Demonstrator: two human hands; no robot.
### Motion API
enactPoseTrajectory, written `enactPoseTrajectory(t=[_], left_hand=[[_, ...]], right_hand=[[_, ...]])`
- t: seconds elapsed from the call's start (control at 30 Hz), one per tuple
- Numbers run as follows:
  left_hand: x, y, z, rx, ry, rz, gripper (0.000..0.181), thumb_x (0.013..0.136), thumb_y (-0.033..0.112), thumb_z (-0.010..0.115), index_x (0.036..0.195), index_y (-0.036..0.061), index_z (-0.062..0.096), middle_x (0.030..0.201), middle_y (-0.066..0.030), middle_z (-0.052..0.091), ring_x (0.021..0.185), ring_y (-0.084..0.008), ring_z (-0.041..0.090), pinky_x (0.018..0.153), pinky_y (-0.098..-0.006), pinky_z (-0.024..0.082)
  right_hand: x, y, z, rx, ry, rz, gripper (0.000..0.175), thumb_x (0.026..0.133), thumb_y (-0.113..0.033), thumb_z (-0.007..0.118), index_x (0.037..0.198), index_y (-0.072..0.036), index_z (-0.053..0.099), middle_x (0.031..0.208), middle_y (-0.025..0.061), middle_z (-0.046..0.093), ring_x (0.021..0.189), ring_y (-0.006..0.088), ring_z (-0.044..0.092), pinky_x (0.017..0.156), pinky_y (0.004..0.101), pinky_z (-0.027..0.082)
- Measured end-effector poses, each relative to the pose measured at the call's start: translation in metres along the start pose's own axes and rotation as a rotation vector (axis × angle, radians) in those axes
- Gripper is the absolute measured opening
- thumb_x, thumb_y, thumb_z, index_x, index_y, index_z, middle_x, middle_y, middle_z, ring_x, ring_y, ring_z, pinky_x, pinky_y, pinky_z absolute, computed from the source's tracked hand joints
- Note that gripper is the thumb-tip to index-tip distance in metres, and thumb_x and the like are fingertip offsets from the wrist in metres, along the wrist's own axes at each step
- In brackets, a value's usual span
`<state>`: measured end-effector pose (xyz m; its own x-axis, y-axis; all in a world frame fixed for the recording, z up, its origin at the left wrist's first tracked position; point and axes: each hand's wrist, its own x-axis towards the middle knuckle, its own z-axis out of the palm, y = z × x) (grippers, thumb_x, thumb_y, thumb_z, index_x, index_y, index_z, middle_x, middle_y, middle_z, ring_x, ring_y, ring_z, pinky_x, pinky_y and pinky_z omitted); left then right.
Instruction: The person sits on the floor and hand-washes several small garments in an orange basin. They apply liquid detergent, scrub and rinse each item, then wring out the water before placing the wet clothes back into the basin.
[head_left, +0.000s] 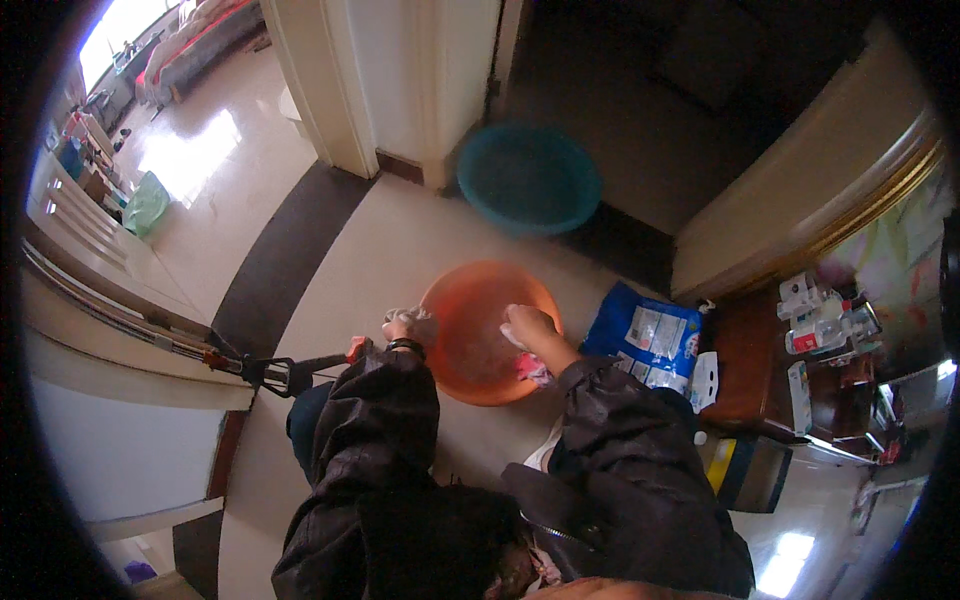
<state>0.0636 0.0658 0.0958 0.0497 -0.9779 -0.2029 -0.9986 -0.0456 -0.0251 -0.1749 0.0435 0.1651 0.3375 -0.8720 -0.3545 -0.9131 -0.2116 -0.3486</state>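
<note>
An orange plastic basin (469, 375) stands on the tiled floor right before me, holding what looks like cloudy water. At its left rim my left hand (401, 328) is closed around a bunched greyish-white cloth (414, 315). Over the right part of the basin, my right hand (531, 330) grips a whitish cloth (511, 334) in its fist. A pink-and-white piece of cloth (532, 370) shows below the right wrist, by the rim. Whether that piece belongs to the cloth in the fist, I cannot tell.
A teal basin (529, 180) stands beyond, at a dark doorway. On the right lie a blue plastic package (637, 334) and a wooden cabinet (739, 360) bearing bottles (817, 336). A long-handled tool (300, 373) reaches in from the left, near my left forearm.
</note>
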Motion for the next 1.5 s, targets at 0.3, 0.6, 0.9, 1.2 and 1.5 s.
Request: enactPoseTrajectory(t=[0.3, 0.6, 0.9, 1.2, 1.5], left_hand=[[0.045, 0.004, -0.003, -1.291, 0.384, 0.094, 0.013, 0.077, 0.015, 0.056, 0.073, 0.0067, 0.065, 0.070, -0.0079, 0.060, 0.068, -0.0261, 0.057, 0.065, -0.0381, 0.046], [0.003, 0.045, -0.158, -1.726, -0.015, 0.673, 0.019, 0.084, 0.022, 0.053, 0.087, 0.0034, 0.054, 0.077, -0.0034, 0.053, 0.073, -0.0155, 0.053, 0.065, -0.0268, 0.043], [-0.082, 0.147, -0.149, -1.233, 0.404, 0.200, 0.029, 0.079, 0.024, 0.064, 0.097, 0.0020, 0.057, 0.100, -0.0144, 0.055, 0.097, -0.0280, 0.052, 0.088, -0.0394, 0.040], [-0.059, 0.133, -0.131, -1.423, 0.311, 0.113, 0.035, 0.091, 0.024, 0.040, 0.117, 0.0037, 0.051, 0.121, -0.0153, 0.048, 0.114, -0.0296, 0.045, 0.100, -0.0348, 0.033], [-0.053, 0.134, -0.114, -0.772, 0.352, 0.303, 0.043, 0.089, 0.016, 0.041, 0.130, 0.0036, 0.042, 0.135, -0.0154, 0.040, 0.130, -0.0317, 0.031, 0.108, -0.0375, 0.024]], right_hand=[[-0.009, -0.040, -0.044, 0.544, 0.075, -0.050, 0.031, 0.082, -0.025, 0.061, 0.105, -0.003, 0.059, 0.095, 0.0133, 0.063, 0.085, 0.0252, 0.061, 0.075, 0.0392, 0.048], [-0.064, -0.061, -0.075, 2.048, -0.332, 0.065, 0.051, 0.089, -0.059, 0.040, 0.115, -0.017, 0.051, 0.105, 0.0058, 0.054, 0.093, 0.0281, 0.054, 0.084, 0.0444, 0.047], [-0.082, -0.058, -0.067, 2.259, -0.219, -0.213, 0.037, 0.091, -0.042, 0.047, 0.110, -0.012, 0.055, 0.112, 0.0059, 0.057, 0.101, 0.0226, 0.054, 0.089, 0.0378, 0.046], [-0.047, -0.047, -0.025, 2.340, -0.202, -0.245, 0.031, 0.093, -0.039, 0.045, 0.106, -0.013, 0.057, 0.108, 0.0018, 0.059, 0.099, 0.0190, 0.056, 0.089, 0.0328, 0.045], [-0.039, -0.026, 0.005, 3.620, -1.554, 0.011, 0.047, 0.092, -0.047, 0.036, 0.128, -0.018, 0.045, 0.130, 0.0027, 0.046, 0.120, 0.0213, 0.043, 0.099, 0.0369, 0.037]])
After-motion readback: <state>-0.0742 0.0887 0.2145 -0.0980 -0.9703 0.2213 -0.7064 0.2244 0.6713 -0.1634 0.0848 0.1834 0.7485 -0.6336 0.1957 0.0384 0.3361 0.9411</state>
